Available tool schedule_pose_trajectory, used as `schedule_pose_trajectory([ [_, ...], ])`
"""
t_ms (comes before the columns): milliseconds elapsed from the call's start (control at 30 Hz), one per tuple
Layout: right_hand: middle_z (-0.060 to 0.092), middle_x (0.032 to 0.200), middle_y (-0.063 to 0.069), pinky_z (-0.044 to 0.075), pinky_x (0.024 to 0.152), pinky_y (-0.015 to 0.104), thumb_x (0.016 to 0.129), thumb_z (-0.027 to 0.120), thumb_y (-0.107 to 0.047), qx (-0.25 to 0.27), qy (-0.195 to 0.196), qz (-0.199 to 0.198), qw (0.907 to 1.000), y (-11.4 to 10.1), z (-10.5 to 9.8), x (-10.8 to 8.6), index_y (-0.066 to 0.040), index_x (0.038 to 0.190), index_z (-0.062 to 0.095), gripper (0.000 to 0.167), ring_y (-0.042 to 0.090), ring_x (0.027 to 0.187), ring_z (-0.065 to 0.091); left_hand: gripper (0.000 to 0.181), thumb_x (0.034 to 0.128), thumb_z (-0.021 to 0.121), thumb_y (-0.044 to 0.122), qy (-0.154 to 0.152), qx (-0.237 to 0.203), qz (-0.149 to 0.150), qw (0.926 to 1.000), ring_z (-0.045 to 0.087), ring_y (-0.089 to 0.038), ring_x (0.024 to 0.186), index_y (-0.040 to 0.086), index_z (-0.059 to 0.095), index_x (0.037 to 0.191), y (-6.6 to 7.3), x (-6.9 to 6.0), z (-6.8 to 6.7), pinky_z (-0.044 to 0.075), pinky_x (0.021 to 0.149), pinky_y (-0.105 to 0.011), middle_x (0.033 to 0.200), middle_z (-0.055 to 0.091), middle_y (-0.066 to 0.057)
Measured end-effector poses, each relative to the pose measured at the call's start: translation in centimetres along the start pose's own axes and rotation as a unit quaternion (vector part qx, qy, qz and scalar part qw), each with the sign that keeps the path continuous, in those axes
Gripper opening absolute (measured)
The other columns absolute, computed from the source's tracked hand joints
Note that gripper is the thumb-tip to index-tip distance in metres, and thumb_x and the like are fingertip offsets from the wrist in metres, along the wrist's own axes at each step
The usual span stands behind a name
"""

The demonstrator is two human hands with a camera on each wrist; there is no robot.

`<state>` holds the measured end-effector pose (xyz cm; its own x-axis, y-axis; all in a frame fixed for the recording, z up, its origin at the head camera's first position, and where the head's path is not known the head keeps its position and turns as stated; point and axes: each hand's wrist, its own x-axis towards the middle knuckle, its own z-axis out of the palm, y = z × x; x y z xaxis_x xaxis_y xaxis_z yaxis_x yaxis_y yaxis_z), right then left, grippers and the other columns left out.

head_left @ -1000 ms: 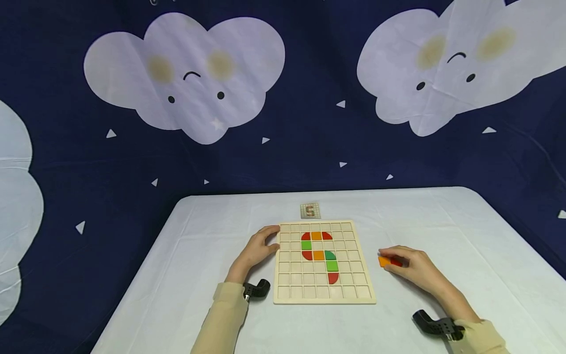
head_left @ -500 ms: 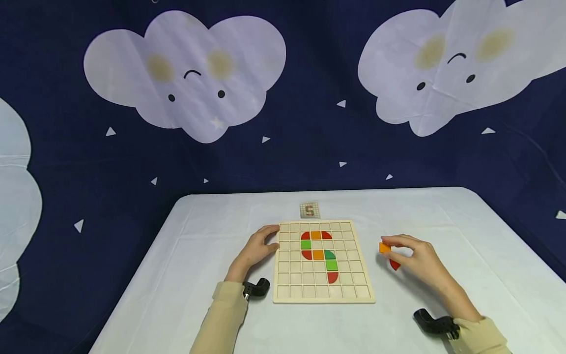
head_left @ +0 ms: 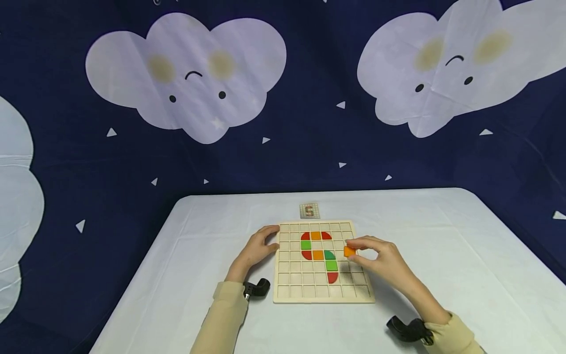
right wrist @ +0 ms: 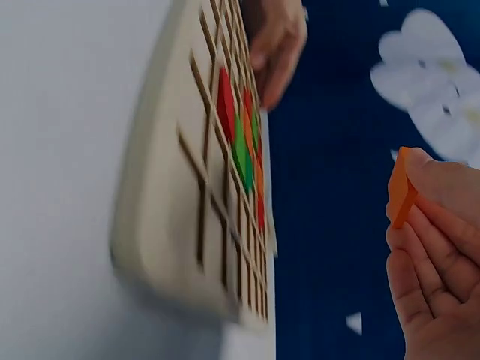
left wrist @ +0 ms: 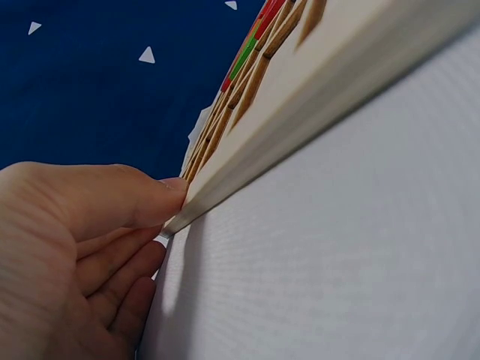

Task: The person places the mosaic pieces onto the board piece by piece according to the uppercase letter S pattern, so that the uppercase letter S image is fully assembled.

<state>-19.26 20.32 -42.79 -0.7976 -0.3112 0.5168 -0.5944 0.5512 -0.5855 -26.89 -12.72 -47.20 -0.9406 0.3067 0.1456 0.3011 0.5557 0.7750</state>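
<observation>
A square wooden grid board [head_left: 305,293] lies on the table. Red, orange and green tiles form an S-like shape in its cells, among them a green square tile [head_left: 331,265] and a red rounded tile [head_left: 333,278]. At the board's left edge rests my left hand [head_left: 256,250], thumb and forefinger touching the rim with fingers relaxed; in the left wrist view the thumb [left wrist: 135,196] meets the rim near a corner. My right hand [head_left: 383,258] pinches an orange square tile [head_left: 349,251] between thumb and fingers, held above the board's right part. The right wrist view shows this orange tile [right wrist: 402,187] apart from the board.
A small pattern card [head_left: 309,211] with an S on a grid lies behind the board. White cloth covers the table [head_left: 221,221]. A dark blue curtain [head_left: 309,162] with clouds hangs behind it. Each wrist wears a black camera.
My right hand has lifted the orange tile and carried it left over the board. A red tile seen by that hand earlier is out of sight now. The left hand stays put.
</observation>
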Motion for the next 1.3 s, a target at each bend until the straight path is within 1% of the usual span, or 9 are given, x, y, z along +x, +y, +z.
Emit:
schedule_pose_trajectory([
  [100,0.068,0.104,-0.007,0.051,0.082,0.028,0.074,0.08,-0.012,0.019,-0.019,-0.013,0.9996,-0.8,1.4,0.2,-0.01,0.106,0.072,0.033,0.01,0.091,0.063,0.052,0.0842,0.065,0.003,0.0,-0.004,0.0,1.0,0.037,-0.029,0.132,-0.003,0.049,0.133,0.0,0.0,0.1,0.027,0.111,-0.042,0.138,0.047,-0.014],
  [200,0.067,0.107,-0.009,0.053,0.083,0.036,0.077,0.079,-0.017,0.041,-0.041,-0.007,0.9983,-1.4,2.4,0.3,-0.011,0.108,0.071,0.033,0.01,0.094,0.062,0.052,0.0845,0.065,0.004,-0.001,-0.003,0.0,1.0,0.037,-0.028,0.132,-0.003,0.049,0.134,0.0,0.0,0.1,0.027,0.111,-0.042,0.138,0.047,-0.014],
  [333,0.067,0.105,-0.01,0.052,0.085,0.036,0.078,0.078,-0.02,0.057,-0.052,-0.009,0.997,-1.6,3.6,0.3,-0.011,0.108,0.071,0.032,0.011,0.097,0.062,0.052,0.0844,0.064,0.004,-0.002,0.003,0.004,1.0,0.037,-0.029,0.132,-0.003,0.049,0.134,-0.1,0.0,0.0,0.027,0.11,-0.042,0.138,0.047,-0.014],
  [500,0.067,0.105,-0.008,0.053,0.083,0.035,0.078,0.078,-0.021,0.061,-0.062,-0.025,0.9959,-1.4,4.8,0.0,-0.009,0.108,0.071,0.032,0.009,0.095,0.062,0.052,0.0842,0.065,0.004,-0.003,0.005,0.005,1.0,0.037,-0.028,0.131,-0.003,0.05,0.133,-0.2,0.0,0.0,0.027,0.11,-0.042,0.138,0.047,-0.014],
  [667,0.067,0.106,-0.008,0.054,0.083,0.036,0.078,0.078,-0.019,0.047,-0.071,-0.042,0.9955,-0.9,5.7,-0.3,-0.01,0.109,0.071,0.033,0.011,0.096,0.062,0.052,0.0839,0.065,0.004,-0.003,0.006,0.008,0.9999,0.038,-0.029,0.131,-0.003,0.049,0.134,-0.1,0.0,-0.1,0.027,0.11,-0.042,0.138,0.047,-0.014],
  [767,0.068,0.105,-0.007,0.052,0.085,0.041,0.078,0.078,-0.018,0.028,-0.075,-0.052,0.9954,-0.5,6.4,-0.6,-0.01,0.109,0.071,0.033,0.019,0.101,0.062,0.053,0.0841,0.065,0.004,-0.003,0.006,0.006,1.0,0.038,-0.028,0.131,-0.003,0.049,0.134,-0.1,0.0,-0.1,0.027,0.11,-0.041,0.138,0.047,-0.014],
  [867,0.068,0.105,-0.004,0.052,0.084,0.041,0.078,0.078,-0.018,0.012,-0.08,-0.059,0.995,-0.2,7.0,-0.9,-0.011,0.109,0.071,0.032,0.023,0.102,0.061,0.052,0.084,0.065,0.004,0.0,0.006,0.005,1.0,0.038,-0.028,0.131,-0.003,0.049,0.134,-0.1,0.0,0.0,0.027,0.11,-0.041,0.137,0.048,-0.014],
  [1100,0.069,0.104,0.0,0.054,0.079,0.037,0.076,0.079,-0.015,-0.002,-0.079,-0.105,0.9914,0.3,7.9,-1.3,-0.008,0.106,0.072,0.031,0.019,0.096,0.062,0.052,0.0838,0.065,0.003,-0.004,0.001,0.009,1.0,0.038,-0.029,0.131,-0.004,0.049,0.133,0.0,-0.1,0.0,0.028,0.11,-0.042,0.137,0.048,-0.015],
  [1300,0.069,0.104,0.0,0.054,0.079,0.037,0.076,0.079,-0.014,-0.007,-0.08,-0.114,0.9903,0.3,7.9,-1.2,-0.008,0.106,0.071,0.032,0.019,0.096,0.062,0.052,0.084,0.065,0.003,-0.002,0.0,0.007,1.0,0.038,-0.03,0.131,-0.004,0.049,0.133,0.1,-0.1,0.0,0.028,0.11,-0.042,0.137,0.047,-0.015],
])
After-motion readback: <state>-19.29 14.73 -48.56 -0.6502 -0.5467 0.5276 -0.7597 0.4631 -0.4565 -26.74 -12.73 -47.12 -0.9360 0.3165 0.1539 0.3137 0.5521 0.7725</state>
